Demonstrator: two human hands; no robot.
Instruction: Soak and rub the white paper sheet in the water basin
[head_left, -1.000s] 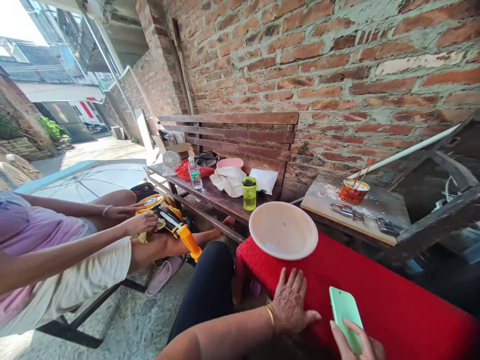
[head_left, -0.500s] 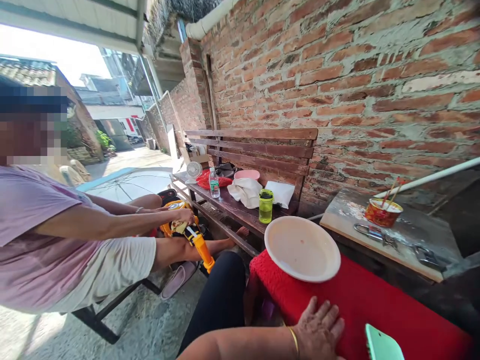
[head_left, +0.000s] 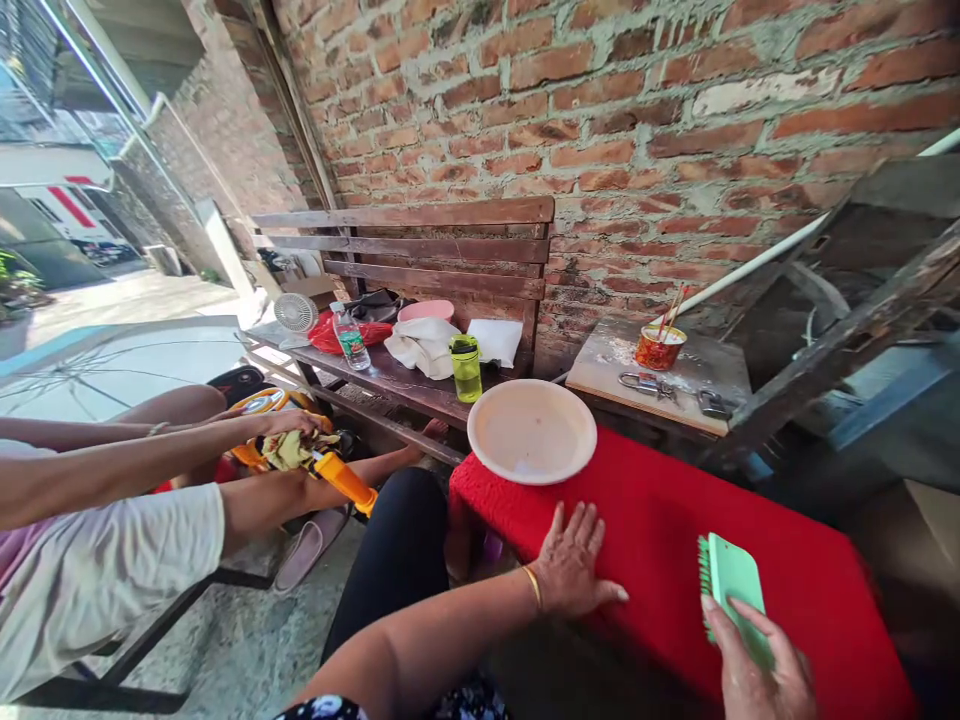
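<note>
My left hand [head_left: 571, 565] lies flat on a red cloth [head_left: 660, 520], its fingers spread and nothing in them; a gold bangle circles the wrist. At the right, my right hand [head_left: 761, 655] grips a light green scrubbing brush [head_left: 739, 580] between thumb and fingers. Green bristles face left along the brush's edge, and its smooth back faces right. Beyond my left hand, a wide pale basin [head_left: 532, 392] rests on the far end of the red cloth. Whatever it holds looks shallow and pale.
A wooden bench [head_left: 420, 385] bears a yellow-green bottle [head_left: 466, 370], a water bottle [head_left: 349, 338], a small fan [head_left: 295, 314] and cloths. On a side board [head_left: 600, 372] are a red tub [head_left: 660, 348] and padlocks. At left, a seated person's hand [head_left: 289, 422] holds a rag by a yellow-orange object.
The view has swung right and down. My right hand has come into view with the green brush in its grip. My left hand stays flat on the red cloth.
</note>
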